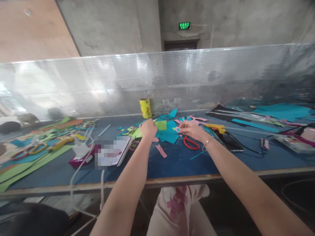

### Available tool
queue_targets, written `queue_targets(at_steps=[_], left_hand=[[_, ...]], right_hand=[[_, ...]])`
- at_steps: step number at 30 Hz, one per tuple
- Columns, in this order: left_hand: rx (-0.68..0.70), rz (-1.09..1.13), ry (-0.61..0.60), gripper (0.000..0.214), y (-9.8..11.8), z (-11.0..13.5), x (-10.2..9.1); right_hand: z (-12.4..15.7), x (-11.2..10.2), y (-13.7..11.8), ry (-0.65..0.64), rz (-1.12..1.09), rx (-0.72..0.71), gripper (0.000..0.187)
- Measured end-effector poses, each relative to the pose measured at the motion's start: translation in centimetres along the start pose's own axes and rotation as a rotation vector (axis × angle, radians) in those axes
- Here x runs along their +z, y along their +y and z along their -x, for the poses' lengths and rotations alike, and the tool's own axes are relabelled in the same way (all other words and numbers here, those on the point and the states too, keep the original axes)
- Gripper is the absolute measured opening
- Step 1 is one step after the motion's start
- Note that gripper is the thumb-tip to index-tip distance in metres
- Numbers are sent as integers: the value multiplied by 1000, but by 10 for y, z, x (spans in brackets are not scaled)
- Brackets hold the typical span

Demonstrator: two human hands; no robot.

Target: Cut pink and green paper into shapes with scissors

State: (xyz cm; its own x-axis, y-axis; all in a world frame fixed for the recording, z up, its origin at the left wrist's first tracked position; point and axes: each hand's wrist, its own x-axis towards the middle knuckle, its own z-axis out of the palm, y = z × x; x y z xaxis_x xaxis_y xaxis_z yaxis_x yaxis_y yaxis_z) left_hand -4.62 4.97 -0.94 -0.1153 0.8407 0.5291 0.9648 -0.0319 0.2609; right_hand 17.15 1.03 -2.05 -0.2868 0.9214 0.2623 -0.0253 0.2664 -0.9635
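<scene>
My left hand (148,129) is over the paper heap, fingers curled, with a small green paper piece (161,125) at its fingertips; the far side of the grip is hidden. Pinched in my right hand (192,129) is a small pink and yellow paper cutout (176,129), its exact shape blurred. Between and below the hands lies blue paper (169,136). Red-handled scissors (191,143) rest just below my right hand, and yellow-handled scissors (216,127) lie to its right. A pink paper strip (161,151) is on the table nearer to me.
A yellow cylinder (146,108) stands by the perforated metal screen (118,85). Left are a phone (114,151), a magenta power strip (82,159) with white cables, and paper scraps. A dark phone (230,141) with a cable and a clear plastic box (294,144) lie right.
</scene>
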Motion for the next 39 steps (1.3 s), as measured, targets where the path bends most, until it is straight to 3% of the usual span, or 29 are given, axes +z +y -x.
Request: queue_targets(at_steps=[3, 5, 10, 13, 16, 20, 23, 27, 28, 30, 32, 36, 39], left_hand=[[-65, 165, 88, 22, -1, -4, -1], [-99, 281, 83, 21, -1, -6, -1], [-95, 383, 34, 18, 1, -8, 1], [-73, 400, 21, 15, 2, -8, 1], [-68, 415, -6, 14, 2, -7, 1], [-70, 406, -23, 13, 3, -7, 0], [-68, 389, -29, 14, 5, -5, -2], [-22, 327, -7, 15, 6, -2, -3], [-5, 303, 6, 15, 6, -2, -3], [22, 261, 28, 16, 6, -1, -2], [34, 241, 32, 18, 5, 0, -1], [20, 327, 64, 21, 8, 1, -3], [-17, 481, 117, 25, 13, 2, -9]], right_hand=[[5, 9, 5, -258, 410, 53, 17], [7, 14, 8, -336, 647, 35, 12], [11, 23, 2, -277, 1048, -185, 18], [16, 24, -7, -398, 1107, -278, 24], [20, 25, -9, -557, 1067, -223, 32], [21, 27, -7, -602, 1024, -187, 35], [16, 23, -10, -506, 991, -202, 31], [11, 1, -18, 7, 1049, -158, 25], [11, -5, -18, 63, 1108, -98, 21], [12, -14, -14, 12, 1213, 95, 13], [14, -17, -7, -73, 1261, 226, 21], [15, -12, 7, 56, 1377, 261, 53], [14, -11, 9, 83, 1406, 342, 62]])
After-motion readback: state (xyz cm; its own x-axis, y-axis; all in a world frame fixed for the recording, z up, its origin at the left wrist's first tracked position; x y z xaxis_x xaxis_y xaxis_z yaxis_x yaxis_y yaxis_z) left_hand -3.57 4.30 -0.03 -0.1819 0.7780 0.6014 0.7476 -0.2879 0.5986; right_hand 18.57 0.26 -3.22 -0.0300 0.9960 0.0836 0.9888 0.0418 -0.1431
